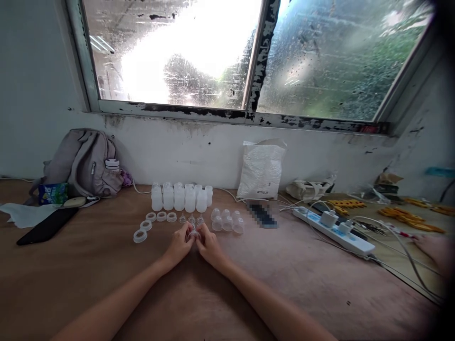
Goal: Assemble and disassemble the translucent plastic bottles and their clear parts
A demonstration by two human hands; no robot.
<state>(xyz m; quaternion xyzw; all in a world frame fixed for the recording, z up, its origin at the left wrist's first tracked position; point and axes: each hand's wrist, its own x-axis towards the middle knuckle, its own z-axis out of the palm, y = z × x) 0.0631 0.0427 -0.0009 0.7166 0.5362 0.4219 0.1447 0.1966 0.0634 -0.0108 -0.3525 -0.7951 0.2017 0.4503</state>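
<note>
Both hands meet at the middle of the wooden table. My left hand (180, 246) and my right hand (209, 244) close their fingers round a small clear ring-like piece (194, 234). Just beyond the fingertips stand a few clear nipple-shaped pieces (182, 218). Behind these, frosted white bottles (179, 201) are lined up in rows. Several translucent rings (140, 236) lie in a bent line to the left. On the right of my hands sit several clear domed caps (227, 222).
A grey backpack (88, 163) and a black pouch (50, 226) are at the left. Behind the caps a white plastic package (263, 170) leans on the wall. A power strip (334, 231) with cables crosses the right side, and another person's hand (432, 244) shows at the far right.
</note>
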